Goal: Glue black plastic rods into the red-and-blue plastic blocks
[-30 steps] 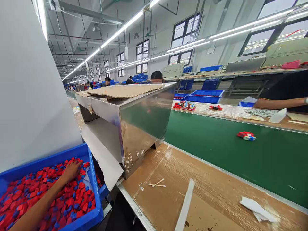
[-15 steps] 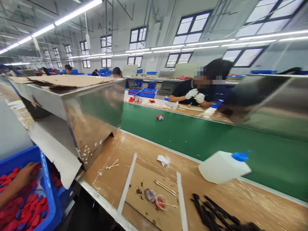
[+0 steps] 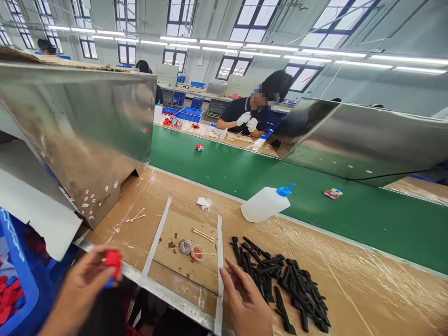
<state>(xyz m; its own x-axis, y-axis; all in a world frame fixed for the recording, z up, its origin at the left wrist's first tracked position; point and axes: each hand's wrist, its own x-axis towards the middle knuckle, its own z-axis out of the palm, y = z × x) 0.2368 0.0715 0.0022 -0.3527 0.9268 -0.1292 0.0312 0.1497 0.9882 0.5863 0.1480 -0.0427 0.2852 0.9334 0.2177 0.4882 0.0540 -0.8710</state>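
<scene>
Between the thumb and fingers of my left hand [image 3: 86, 284] is a red and blue plastic part [image 3: 114, 265], blurred by motion; it is held in front of the bench edge. My right hand [image 3: 247, 298] rests over the bench front with thumb and fingers apart, holding nothing. Just beyond it lies a pile of black plastic pieces [image 3: 301, 289]. A cardboard sheet [image 3: 175, 266], taped down at its sides, carries two small round cups, one greyish [image 3: 185, 247] and one with reddish contents [image 3: 198, 252]. Cotton swabs [image 3: 203, 234] lie beside them, and one rests in the reddish cup.
At lower left stands a blue bin [image 3: 24, 275] of red and blue parts. A white bottle with blue cap [image 3: 265, 204] leans by the green conveyor belt [image 3: 231, 170], which carries small coloured pieces. Metal housings [image 3: 115, 116] flank the bench. A gloved co-worker [image 3: 241, 112] sits opposite.
My left hand has come out of the blue bin with a red and blue part. My right hand has come into view. The whole view has turned to the right.
</scene>
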